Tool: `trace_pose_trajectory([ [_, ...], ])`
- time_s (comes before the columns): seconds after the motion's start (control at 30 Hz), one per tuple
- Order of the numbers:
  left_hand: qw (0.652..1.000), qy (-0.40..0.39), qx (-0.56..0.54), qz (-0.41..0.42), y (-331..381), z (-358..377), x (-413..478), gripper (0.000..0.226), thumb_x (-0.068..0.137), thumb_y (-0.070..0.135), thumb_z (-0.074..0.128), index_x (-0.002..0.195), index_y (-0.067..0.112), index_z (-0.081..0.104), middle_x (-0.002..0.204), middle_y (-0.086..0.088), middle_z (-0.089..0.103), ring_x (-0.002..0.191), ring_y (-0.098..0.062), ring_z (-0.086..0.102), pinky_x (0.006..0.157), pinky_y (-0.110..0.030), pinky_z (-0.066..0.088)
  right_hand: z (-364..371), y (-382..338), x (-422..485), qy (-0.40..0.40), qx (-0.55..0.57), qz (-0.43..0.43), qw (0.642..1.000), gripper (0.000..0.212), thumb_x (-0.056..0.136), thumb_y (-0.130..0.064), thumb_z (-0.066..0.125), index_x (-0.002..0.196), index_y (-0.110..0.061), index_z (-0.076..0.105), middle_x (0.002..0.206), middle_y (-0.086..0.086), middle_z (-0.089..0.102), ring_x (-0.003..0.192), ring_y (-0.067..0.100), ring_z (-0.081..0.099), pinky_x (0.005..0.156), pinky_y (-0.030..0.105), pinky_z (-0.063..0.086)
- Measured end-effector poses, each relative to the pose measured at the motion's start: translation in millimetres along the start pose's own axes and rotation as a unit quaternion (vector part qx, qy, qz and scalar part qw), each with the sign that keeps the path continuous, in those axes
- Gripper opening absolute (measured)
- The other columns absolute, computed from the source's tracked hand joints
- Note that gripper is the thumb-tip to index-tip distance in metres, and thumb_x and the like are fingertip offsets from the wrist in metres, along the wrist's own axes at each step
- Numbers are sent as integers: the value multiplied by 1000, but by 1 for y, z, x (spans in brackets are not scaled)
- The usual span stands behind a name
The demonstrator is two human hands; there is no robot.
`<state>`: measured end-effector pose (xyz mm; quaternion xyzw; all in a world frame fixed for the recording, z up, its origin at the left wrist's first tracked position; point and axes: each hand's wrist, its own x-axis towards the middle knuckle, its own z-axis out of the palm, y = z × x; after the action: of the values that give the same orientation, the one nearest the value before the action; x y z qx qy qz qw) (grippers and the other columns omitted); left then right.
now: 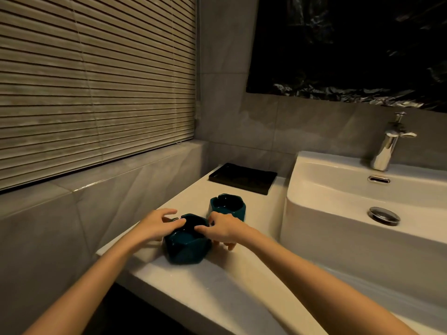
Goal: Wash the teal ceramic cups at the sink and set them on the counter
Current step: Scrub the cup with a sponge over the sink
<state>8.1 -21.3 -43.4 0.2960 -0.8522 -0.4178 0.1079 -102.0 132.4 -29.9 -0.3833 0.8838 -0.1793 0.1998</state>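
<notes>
Two teal faceted ceramic cups stand on the white counter (pixel 193 291). The near cup (pixel 186 247) sits close to the counter's left edge. My left hand (pixel 157 223) grips its left rim with fingers curled over the edge. My right hand (pixel 225 229) holds its right rim, thumb on top and the other fingers down beside the cup. The far cup (pixel 227 206) stands upright just behind my right hand, untouched. The white basin (pixel 338 213) lies to the right.
A chrome tap (pixel 389 146) stands at the back of the basin, with a drain plug (pixel 384 215) in its bottom. A black tray (pixel 243 181) lies at the back of the counter. Tiled wall and slatted blinds close off the left side.
</notes>
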Motion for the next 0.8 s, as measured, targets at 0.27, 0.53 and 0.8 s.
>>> trace_pose_trajectory([
  [0.27,1000,-20,-13,-3,-2,-1,-22,19,88,13,57,105,18,65,95,-6,67,81,-21,59,72,-33,52,-1,-22,-5,29,-78,-4,996,31,95,-20,42,112,1,58,108,20,63,94,34,62,75,36,50],
  [0.53,991,9,-125,50,55,-4,-34,34,94,18,52,126,28,51,95,-2,63,82,-19,62,66,-31,58,-57,-17,-41,124,-108,-55,985,25,95,-13,38,90,2,58,92,22,70,80,37,68,67,35,52],
  [0.8,924,-193,-323,70,166,24,-39,41,87,13,64,114,40,49,110,-10,64,89,-31,69,77,-39,59,-153,40,-89,308,-151,-52,938,17,96,-21,36,87,-7,39,93,21,56,76,41,61,71,47,54],
])
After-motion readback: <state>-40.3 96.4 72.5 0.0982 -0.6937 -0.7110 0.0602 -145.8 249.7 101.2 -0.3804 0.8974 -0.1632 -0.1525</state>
